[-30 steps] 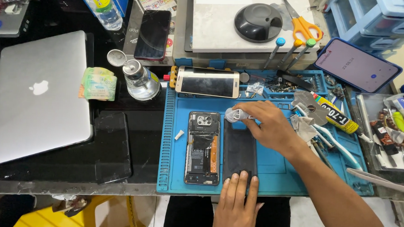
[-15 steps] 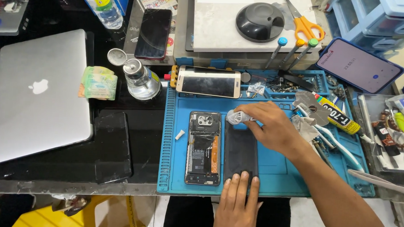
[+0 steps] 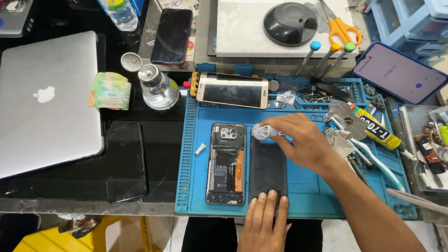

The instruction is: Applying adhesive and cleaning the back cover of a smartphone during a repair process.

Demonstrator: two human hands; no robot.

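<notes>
Mat, left strip: bare blue between the mat [image 3: 301, 193] edge and the opened phone [image 3: 226, 163], only a small white scrap [image 3: 200, 149] lying there.
Mat, lower right: open blue beside the right forearm, nothing on it.
Mat, centre: taken; dark panel [image 3: 268, 165] lies just beside the opened phone, left hand [image 3: 264, 227] on its near end, right hand [image 3: 303, 141] with a white wad [image 3: 261, 131] at its far end.
Mat, top: gold phone [image 3: 232, 90] lies across, screws and small parts to its right.
Right side: crowded; glue tube [image 3: 375, 129], tweezers, brush, parts tray.
Left of mat: glass bottle [image 3: 158, 86] stands near the corner, laptop [image 3: 43, 102] beyond.
</notes>
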